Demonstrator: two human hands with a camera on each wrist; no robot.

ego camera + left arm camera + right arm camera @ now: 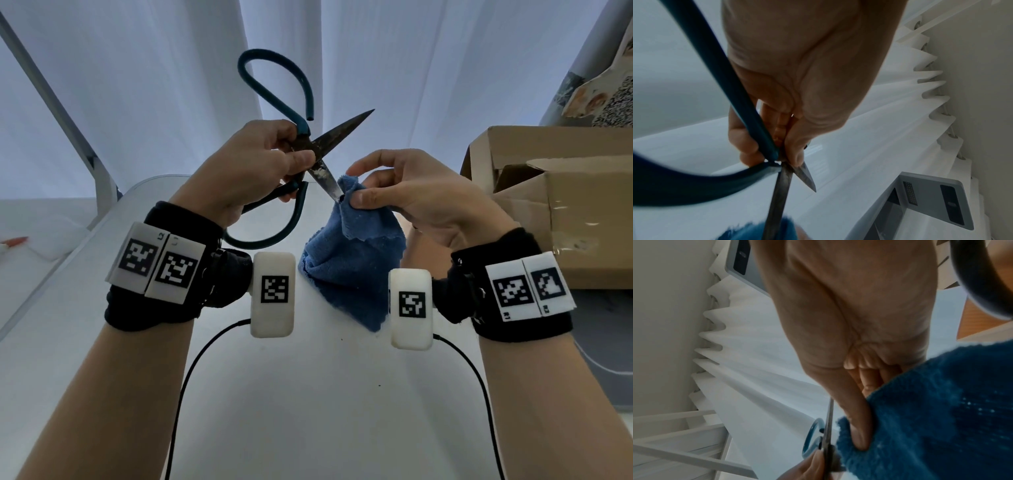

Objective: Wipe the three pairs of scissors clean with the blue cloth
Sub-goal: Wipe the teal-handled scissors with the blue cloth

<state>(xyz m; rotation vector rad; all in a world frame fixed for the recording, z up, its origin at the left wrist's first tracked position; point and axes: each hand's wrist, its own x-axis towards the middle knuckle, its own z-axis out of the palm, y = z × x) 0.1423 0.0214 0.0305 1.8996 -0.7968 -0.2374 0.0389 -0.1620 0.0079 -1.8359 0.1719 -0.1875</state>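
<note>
The teal-handled, tarnished steel scissors [310, 150] are gripped near the pivot by the left hand [253, 164], above the white counter [308, 394]. One blade slopes toward the right hand [411, 195], whose thumb and fingers pinch the blue terry cloth [356, 246] around its tip.

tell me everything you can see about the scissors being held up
The scissors have large looping handles sleeved in teal tubing and short, pointed metal blades that look dark, rusty and smeared with whitish residue. They are held in the air, blades spread open. The left hand grips them near the pivot. One blade points up and right; the other angles down into the blue cloth, which the right hand pinches around its tip.
</note>
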